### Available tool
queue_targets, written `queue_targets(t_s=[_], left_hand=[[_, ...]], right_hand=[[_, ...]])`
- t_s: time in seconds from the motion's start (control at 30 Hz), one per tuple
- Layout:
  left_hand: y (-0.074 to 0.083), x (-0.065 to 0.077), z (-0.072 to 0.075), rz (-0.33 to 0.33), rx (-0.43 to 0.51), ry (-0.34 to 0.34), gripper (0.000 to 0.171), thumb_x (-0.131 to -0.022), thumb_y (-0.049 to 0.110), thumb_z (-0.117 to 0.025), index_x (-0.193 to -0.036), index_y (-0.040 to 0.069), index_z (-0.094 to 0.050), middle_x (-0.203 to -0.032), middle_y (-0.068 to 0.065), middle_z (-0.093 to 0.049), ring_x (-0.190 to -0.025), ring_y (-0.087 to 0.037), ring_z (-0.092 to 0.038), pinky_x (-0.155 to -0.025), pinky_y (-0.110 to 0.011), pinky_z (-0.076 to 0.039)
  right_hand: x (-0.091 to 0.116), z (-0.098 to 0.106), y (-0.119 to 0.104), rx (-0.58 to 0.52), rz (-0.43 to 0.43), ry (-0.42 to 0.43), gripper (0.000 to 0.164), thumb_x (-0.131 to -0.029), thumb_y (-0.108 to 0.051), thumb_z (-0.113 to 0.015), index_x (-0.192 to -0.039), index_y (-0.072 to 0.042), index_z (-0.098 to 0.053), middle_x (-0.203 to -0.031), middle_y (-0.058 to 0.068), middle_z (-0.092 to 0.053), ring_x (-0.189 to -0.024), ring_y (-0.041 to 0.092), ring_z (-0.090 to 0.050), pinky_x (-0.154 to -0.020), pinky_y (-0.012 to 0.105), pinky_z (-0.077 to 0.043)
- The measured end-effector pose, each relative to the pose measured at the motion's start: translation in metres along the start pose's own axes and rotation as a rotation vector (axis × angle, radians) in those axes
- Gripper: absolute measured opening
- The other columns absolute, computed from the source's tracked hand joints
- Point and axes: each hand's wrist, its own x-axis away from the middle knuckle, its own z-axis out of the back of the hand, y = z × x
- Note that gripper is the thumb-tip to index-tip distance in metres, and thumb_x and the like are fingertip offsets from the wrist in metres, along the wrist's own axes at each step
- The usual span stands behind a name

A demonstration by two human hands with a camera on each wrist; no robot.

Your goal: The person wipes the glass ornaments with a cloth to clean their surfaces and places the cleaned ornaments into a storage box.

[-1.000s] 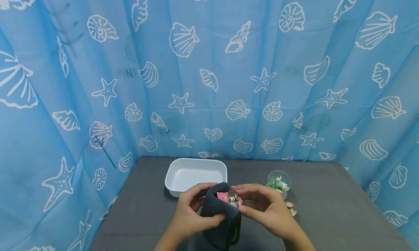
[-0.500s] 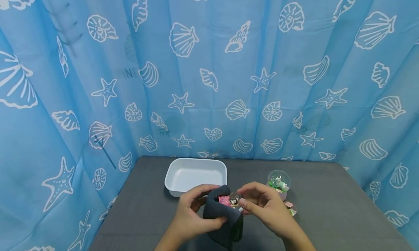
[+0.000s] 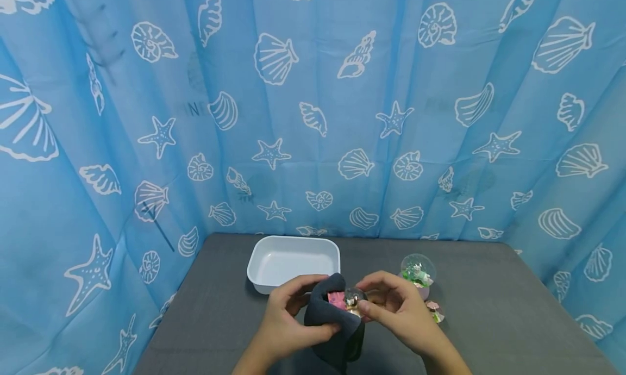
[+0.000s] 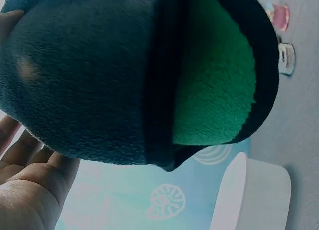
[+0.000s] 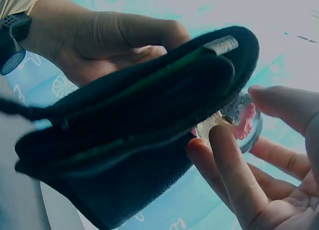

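Note:
A dark grey fleecy cloth [image 3: 329,312], folded over, is gripped by my left hand [image 3: 292,320], thumb in front and fingers behind. The left wrist view shows the cloth's black binding and green other side [image 4: 219,75]. My right hand [image 3: 400,308] pinches a small snow globe [image 3: 354,298] between thumb and fingers. Its clear dome stands beside the cloth's folded edge, with pink parts next to it. In the right wrist view, the globe [image 5: 255,128] touches or nearly touches the cloth, which hides part of it.
A white rectangular tub [image 3: 293,262] stands behind the left hand. Beyond the right hand are a larger snow globe [image 3: 417,272] with a green and white scene and a small pink and white piece [image 3: 434,312]. A blue shell-print curtain [image 3: 313,147] backs the grey table [image 3: 513,320].
My right hand has turned the small snow globe, so its dome now shows more plainly. The cloth has shifted slightly right with my left hand keeping its grip.

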Motion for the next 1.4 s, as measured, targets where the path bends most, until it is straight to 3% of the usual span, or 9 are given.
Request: queue_targets(t_s=[0.23,0.43,0.8,1.03,1.4], left_hand=[[-0.0024,-0.0003,0.0018,0.016,0.038,-0.019,0.062,-0.082,0.001,-0.088,-0.139,0.008,-0.065,-0.132,-0.017,-0.071,-0.115,-0.022,-0.074,-0.091,-0.040,-0.067],[-0.0040,0.0001,0.0028,0.024,0.076,-0.020,0.063,-0.081,-0.002,-0.087,-0.139,0.006,-0.064,-0.132,-0.019,-0.071,-0.115,-0.023,-0.074,-0.093,-0.040,-0.066],[-0.0043,0.0002,0.0034,0.041,0.109,-0.020,0.060,-0.082,-0.005,-0.084,-0.138,0.004,-0.064,-0.129,-0.021,-0.071,-0.111,-0.022,-0.075,-0.092,-0.041,-0.066],[-0.0035,0.0001,0.0029,0.058,0.095,-0.016,0.058,-0.083,-0.004,-0.083,-0.138,0.005,-0.065,-0.128,-0.020,-0.072,-0.110,-0.021,-0.075,-0.089,-0.041,-0.067],[-0.0006,-0.0002,0.0007,0.056,0.071,-0.014,0.060,-0.082,-0.002,-0.085,-0.139,0.006,-0.065,-0.130,-0.018,-0.072,-0.112,-0.022,-0.074,-0.090,-0.040,-0.067]], right_hand=[[-0.0017,-0.0007,0.0029,-0.059,0.175,-0.064,0.038,-0.094,0.024,-0.058,-0.129,0.008,-0.059,-0.132,0.007,-0.070,-0.118,0.018,-0.073,-0.084,0.033,-0.068],[-0.0008,-0.0016,0.0031,-0.068,0.207,-0.078,0.044,-0.091,0.027,-0.061,-0.130,0.006,-0.060,-0.140,0.014,-0.066,-0.129,0.023,-0.068,-0.095,0.042,-0.065],[-0.0005,-0.0026,0.0042,0.021,0.301,-0.068,0.047,-0.084,0.030,-0.067,-0.124,0.004,-0.065,-0.139,0.019,-0.065,-0.129,0.025,-0.067,-0.100,0.037,-0.064],[0.0008,-0.0034,0.0064,0.041,0.315,-0.050,0.047,-0.083,0.030,-0.069,-0.123,0.005,-0.065,-0.137,0.020,-0.065,-0.125,0.026,-0.068,-0.096,0.038,-0.065],[0.0001,-0.0036,0.0027,0.025,0.253,-0.038,0.046,-0.087,0.027,-0.066,-0.126,0.004,-0.063,-0.137,0.013,-0.068,-0.124,0.020,-0.070,-0.086,0.042,-0.068]])
